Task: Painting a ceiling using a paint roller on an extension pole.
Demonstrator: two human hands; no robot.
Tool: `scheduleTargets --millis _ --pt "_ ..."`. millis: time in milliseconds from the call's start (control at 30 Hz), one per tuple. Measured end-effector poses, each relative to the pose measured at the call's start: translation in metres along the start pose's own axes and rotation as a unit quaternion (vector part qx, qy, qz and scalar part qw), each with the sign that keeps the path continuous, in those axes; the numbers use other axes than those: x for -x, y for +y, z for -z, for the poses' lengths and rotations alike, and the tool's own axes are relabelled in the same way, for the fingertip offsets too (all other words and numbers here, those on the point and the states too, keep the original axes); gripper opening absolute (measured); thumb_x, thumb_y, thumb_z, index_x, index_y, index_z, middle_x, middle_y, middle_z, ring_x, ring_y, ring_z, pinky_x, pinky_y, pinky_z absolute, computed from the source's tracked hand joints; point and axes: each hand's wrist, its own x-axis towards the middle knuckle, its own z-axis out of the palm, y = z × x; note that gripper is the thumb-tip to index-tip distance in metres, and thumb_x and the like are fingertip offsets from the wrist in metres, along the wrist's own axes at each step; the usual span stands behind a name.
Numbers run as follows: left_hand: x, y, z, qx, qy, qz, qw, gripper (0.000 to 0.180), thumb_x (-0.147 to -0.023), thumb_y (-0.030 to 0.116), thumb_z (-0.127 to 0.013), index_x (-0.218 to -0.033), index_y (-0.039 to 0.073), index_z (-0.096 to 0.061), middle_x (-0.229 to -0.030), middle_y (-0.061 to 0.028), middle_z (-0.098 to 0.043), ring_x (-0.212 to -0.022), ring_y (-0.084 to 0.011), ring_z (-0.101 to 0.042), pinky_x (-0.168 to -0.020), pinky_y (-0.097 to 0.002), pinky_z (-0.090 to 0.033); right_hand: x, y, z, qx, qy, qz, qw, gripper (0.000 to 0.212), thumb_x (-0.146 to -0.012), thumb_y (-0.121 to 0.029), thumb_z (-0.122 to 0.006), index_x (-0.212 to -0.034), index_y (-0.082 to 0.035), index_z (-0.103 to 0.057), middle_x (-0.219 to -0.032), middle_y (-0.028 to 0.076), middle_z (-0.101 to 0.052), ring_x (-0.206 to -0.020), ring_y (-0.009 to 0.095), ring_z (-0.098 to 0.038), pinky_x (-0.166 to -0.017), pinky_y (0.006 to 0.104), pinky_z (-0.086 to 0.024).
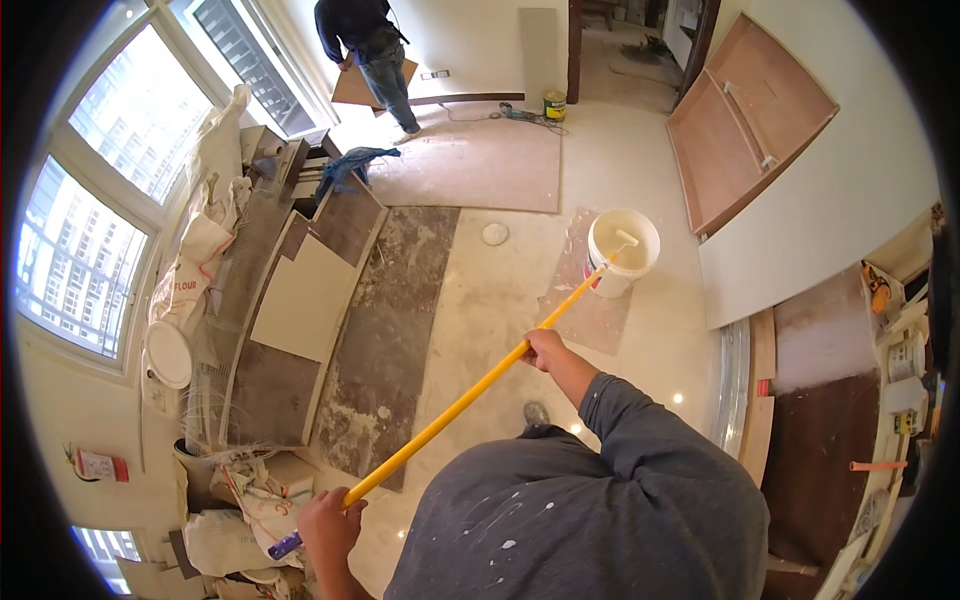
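Note:
A long yellow pole of a paint roller runs slantwise in front of me, from the lower left to the upper right. My left hand wraps round its lower end, just above a purple grip. Farther up, my right hand is closed round the pole too. The small pale roller head is at the mouth of a white bucket, inside its rim. Whether it touches paint I cannot tell. The bucket stands on a stained board on the floor.
Stacked boards and sacks line the left under the windows. A white panel and a wooden cabinet frame lean at the right. At the back a person in dark clothes stands by a board, near a power tool and a tin.

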Motion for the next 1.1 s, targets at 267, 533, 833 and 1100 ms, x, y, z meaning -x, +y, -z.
scheduleTargets --millis 267,533,833,1100 --pt "-0.015 -0.001 0.021 -0.015 0.058 -0.022 0.998 0.032 -0.065 0.027 -0.087 -0.089 0.009 -0.074 -0.074 -0.0106 -0.064 -0.071 -0.0333 -0.063 -0.066 -0.0447 -0.049 0.009 -0.019 0.012 -0.029 -0.069 -0.001 0.997 0.018 -0.092 -0.009 -0.060 -0.107 0.000 -0.053 -0.092 0.014 -0.064 -0.077 0.029 -0.070 -0.068 0.0427 -0.063" --pt "-0.029 0.049 0.007 -0.027 0.051 -0.029 0.998 0.031 -0.066 0.026 -0.086 -0.089 0.010 -0.074 -0.074 -0.0092 -0.064 -0.073 -0.0328 -0.063 -0.068 -0.0443 -0.047 -0.011 -0.028 0.018 0.008 0.010 -0.016 1.000 0.013 -0.092 -0.008 -0.060 -0.102 0.000 -0.057 -0.093 0.015 -0.066 -0.076 0.028 -0.070 -0.071 0.0423 -0.064" --pt "-0.014 0.019 0.040 -0.013 0.029 0.029 0.999 0.032 -0.065 0.026 -0.085 -0.090 0.009 -0.074 -0.072 -0.0096 -0.063 -0.073 -0.0341 -0.061 -0.071 -0.0453 -0.047 0.019 -0.037 0.006 -0.014 -0.087 -0.004 0.996 0.011 -0.092 -0.007 -0.060 -0.102 -0.002 -0.057 -0.089 0.013 -0.066 -0.075 0.028 -0.070 -0.073 0.0435 -0.064" --pt "-0.044 0.060 0.015 -0.055 0.069 -0.067 0.994 0.029 -0.066 0.028 -0.085 -0.089 0.012 -0.075 -0.072 -0.0097 -0.064 -0.073 -0.0330 -0.063 -0.068 -0.0445 -0.047 -0.037 -0.042 0.020 -0.011 0.045 0.006 0.999 0.017 -0.093 -0.008 -0.060 -0.105 0.002 -0.056 -0.094 0.015 -0.065 -0.076 0.030 -0.070 -0.072 0.0437 -0.065"
